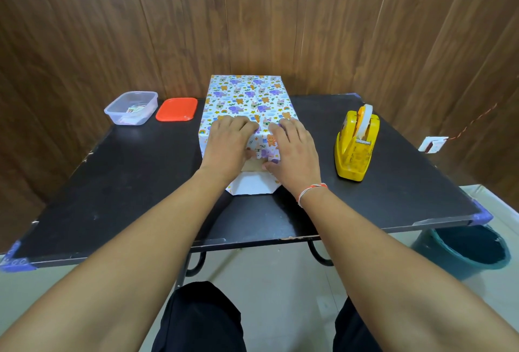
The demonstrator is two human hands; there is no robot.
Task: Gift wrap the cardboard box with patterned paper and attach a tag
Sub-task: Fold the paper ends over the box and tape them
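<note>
A box wrapped in white paper printed with cartoon animals (247, 96) stands in the middle of the black table (118, 183). My left hand (227, 141) and my right hand (292, 146) lie side by side on its near top edge, fingers pressing the folded paper flap down over the near end. Between the hands a strip of bare cardboard (252, 167) shows. Below it the white underside of the bottom paper flap (251, 184) lies flat on the table, its corners folded in. No tag is plainly visible.
A yellow tape dispenser (355, 146) stands to the right of the box. At the back left sit a clear plastic container (130, 107) with small items inside and its red lid (177, 109). A teal bucket (466, 250) is on the floor at the right.
</note>
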